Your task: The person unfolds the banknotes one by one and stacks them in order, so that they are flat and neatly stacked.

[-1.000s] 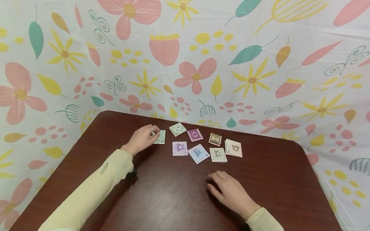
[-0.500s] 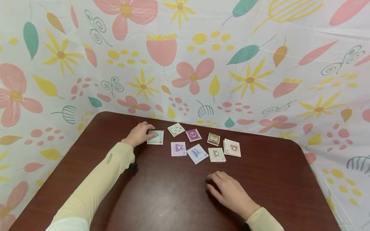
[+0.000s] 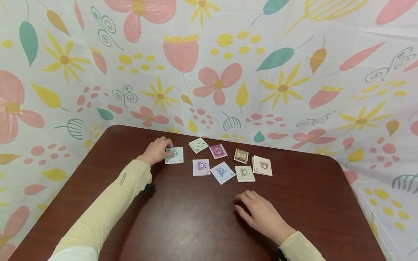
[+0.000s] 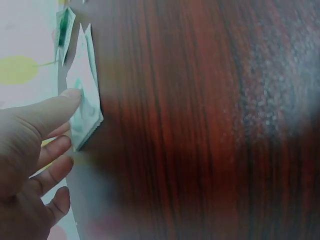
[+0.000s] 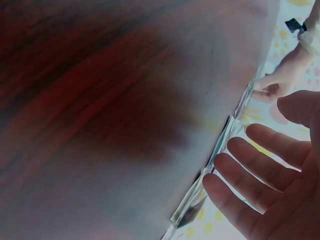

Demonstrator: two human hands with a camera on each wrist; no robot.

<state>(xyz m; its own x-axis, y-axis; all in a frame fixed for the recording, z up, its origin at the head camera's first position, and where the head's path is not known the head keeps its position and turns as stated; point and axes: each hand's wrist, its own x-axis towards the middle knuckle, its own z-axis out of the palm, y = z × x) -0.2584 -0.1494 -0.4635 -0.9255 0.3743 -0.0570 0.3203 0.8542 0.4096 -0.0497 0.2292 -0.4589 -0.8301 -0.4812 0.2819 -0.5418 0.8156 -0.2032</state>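
A folded teal play-money note (image 3: 175,155) lies at the left end of a group of folded notes. My left hand (image 3: 157,150) pinches its left side. In the left wrist view the thumb of this left hand (image 4: 25,145) is on the face of the teal note (image 4: 85,95), with the fingers curled behind it. My right hand (image 3: 261,215) rests on the table in front of the notes and holds nothing. The right wrist view shows the fingers of the right hand (image 5: 270,175) spread and loosely bent.
Several other folded notes lie at the back: green (image 3: 198,145), magenta (image 3: 218,151), purple (image 3: 201,167), blue (image 3: 222,173), pale green (image 3: 244,173), brown (image 3: 241,155) and cream (image 3: 262,165). Behind the dark wooden table (image 3: 189,214) hangs a flower-patterned cloth (image 3: 209,47).
My left hand has drawn back left from over the teal note to its left side, uncovering more of it. The head view has shifted slightly; my right hand stays in place.
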